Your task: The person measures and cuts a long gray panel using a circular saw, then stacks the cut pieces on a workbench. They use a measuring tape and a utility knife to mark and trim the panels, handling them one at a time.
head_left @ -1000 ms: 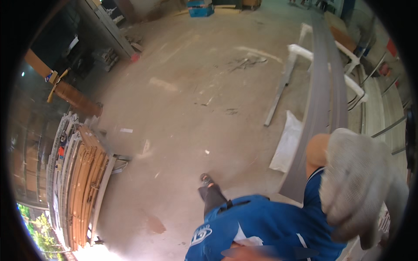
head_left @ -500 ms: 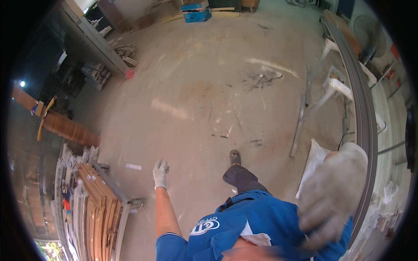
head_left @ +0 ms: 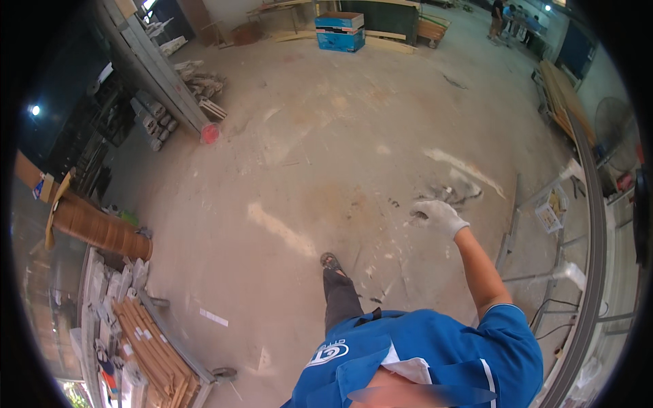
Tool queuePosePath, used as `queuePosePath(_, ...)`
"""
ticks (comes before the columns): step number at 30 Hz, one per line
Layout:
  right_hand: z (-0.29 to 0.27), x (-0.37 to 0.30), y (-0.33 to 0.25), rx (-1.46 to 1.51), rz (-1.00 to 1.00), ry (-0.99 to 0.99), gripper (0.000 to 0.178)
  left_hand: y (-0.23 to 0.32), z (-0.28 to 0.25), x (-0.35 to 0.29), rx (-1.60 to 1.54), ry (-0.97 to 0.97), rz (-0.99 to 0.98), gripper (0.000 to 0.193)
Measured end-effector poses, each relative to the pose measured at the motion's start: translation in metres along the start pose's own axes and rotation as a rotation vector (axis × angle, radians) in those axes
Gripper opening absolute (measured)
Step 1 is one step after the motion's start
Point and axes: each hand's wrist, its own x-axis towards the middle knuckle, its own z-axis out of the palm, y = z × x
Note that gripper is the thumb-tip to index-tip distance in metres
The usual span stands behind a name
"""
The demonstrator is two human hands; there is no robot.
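My right hand (head_left: 439, 217), in a whitish work glove, is stretched out forward over the bare concrete floor (head_left: 286, 170). Its fingers are loosely bent and a gap shows beside the thumb; nothing is seen in it. It touches no object; nearest below it on the floor is a dark and pale smudge (head_left: 464, 190). My left hand is out of view. One foot in a dark shoe (head_left: 330, 261) is forward on the floor.
A long dark metal rail (head_left: 593, 272) on white-padded supports runs along the right. A white basket (head_left: 551, 209) stands under it. At left lean stacked brown boards (head_left: 146, 347), beside a brown roll (head_left: 102, 226). Far ahead are a blue box (head_left: 340, 39) and several people (head_left: 513, 24).
My right hand has swung from close by the rail to out ahead over the floor. My left hand has dropped out of view. The blue box and basket now show more fully.
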Motion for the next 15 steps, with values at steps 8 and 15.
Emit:
queuePosePath(8,0.171,0.054,0.143,0.448,1.040,-0.442,0.028,0.384,-0.286,0.122,-0.553,0.247,0.299,0.048)
queuePosePath(15,0.190,0.118,0.174,0.842,1.438,-0.439,0.028,0.811,-0.487,0.164,-0.447,0.316,0.830,0.048)
